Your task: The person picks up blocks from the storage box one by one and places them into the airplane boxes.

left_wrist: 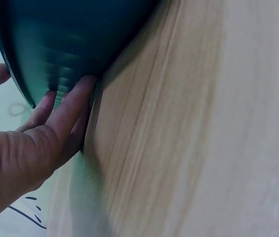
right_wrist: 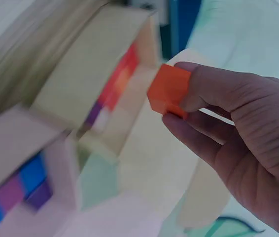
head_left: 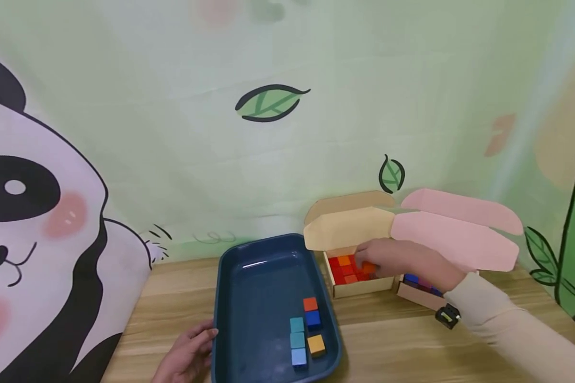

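My right hand [head_left: 388, 255] pinches an orange cube [right_wrist: 169, 89] between thumb and fingers, over a cream cardboard box [head_left: 364, 289] of red and orange cubes [head_left: 347, 269]. The right wrist view shows the cube lifted clear of the box's contents. My left hand [head_left: 189, 354] is at the left side of a dark blue tray [head_left: 235, 298]; in the left wrist view its fingers [left_wrist: 73, 106] lie extended against the tray's outer wall. Inside the tray, near the right, sit a red-orange cube [head_left: 310, 304], a blue cube [head_left: 312, 319], teal cubes [head_left: 297, 340], a light blue cube [head_left: 298, 357] and a yellow cube [head_left: 316, 345].
A pink box [head_left: 421, 295] with blue and purple cubes stands right of the cream box, partly behind my right forearm. Both lids [head_left: 455, 236] are folded back towards the printed backdrop [head_left: 268, 159]. Everything stands on a wood-grain table [head_left: 388, 340].
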